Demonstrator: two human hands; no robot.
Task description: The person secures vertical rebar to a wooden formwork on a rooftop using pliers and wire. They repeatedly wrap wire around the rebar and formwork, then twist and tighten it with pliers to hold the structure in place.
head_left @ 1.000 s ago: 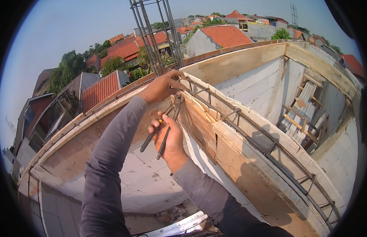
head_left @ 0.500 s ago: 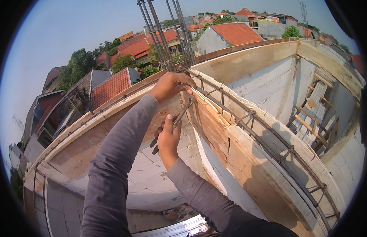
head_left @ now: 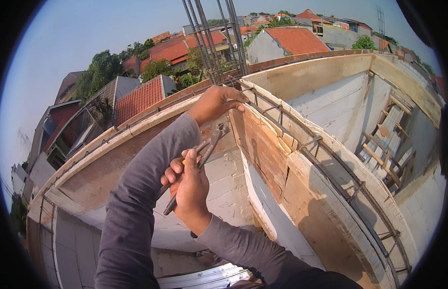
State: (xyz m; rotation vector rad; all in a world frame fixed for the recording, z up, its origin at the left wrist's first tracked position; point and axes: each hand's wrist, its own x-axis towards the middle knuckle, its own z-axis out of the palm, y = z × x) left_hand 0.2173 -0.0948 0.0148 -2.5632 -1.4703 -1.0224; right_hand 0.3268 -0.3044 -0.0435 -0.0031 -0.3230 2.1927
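Observation:
My right hand (head_left: 190, 185) is closed around a pair of pincers (head_left: 212, 144), whose dark handles stick out below the fist. The pincers' jaws point up, apart from the plank and below my left wrist. My left hand (head_left: 217, 103) reaches over the top edge of the wooden formwork board (head_left: 262, 149) at the corner. Its thumb and fingers come together in a pinch; anything between them is too small to make out. Just beyond the fingertips runs the steel rebar cage (head_left: 313, 142) in the formwork channel.
Vertical rebar (head_left: 209, 43) rises at the corner behind my left hand. Another formwork board (head_left: 123, 144) runs left, above a pale block wall (head_left: 209, 183). Timber struts (head_left: 380, 159) stand in the bay at right. Corrugated sheet (head_left: 204, 277) lies far below; tiled roofs (head_left: 139, 98) spread beyond.
My right hand has drawn the pincers back from the corner, down and left, and turned its fingers toward me. My left hand stays at the board's corner. The view has shifted slightly.

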